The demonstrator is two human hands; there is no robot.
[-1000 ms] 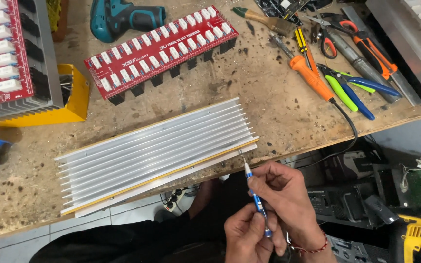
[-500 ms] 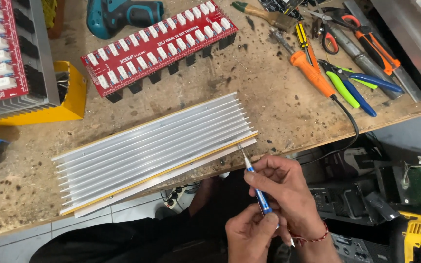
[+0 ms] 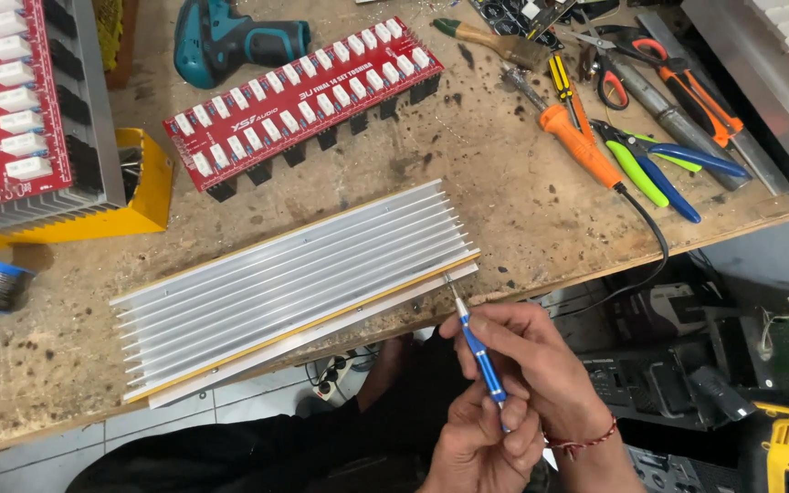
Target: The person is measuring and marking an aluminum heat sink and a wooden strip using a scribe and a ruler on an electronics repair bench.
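A long finned aluminium heatsink point(image 3: 294, 283) lies slantwise on the worn wooden bench point(image 3: 504, 192), with a thin yellow strip along its near edge. My right hand point(image 3: 527, 351) holds a small blue precision screwdriver point(image 3: 478, 351), whose tip touches the heatsink's near right corner. My left hand point(image 3: 486, 438) pinches the rear end of the same screwdriver, just below the bench edge.
A red circuit board point(image 3: 303, 100) with white blocks lies behind the heatsink, a second red board point(image 3: 11, 100) on a yellow stand at far left. A teal drill point(image 3: 230, 36), orange soldering iron point(image 3: 582, 146), pliers point(image 3: 659, 164) and scissors sit at back right.
The view has shifted slightly. Both hands stay on the screwdriver with its tip at the heatsink's corner; the fingers have turned a little around the handle.
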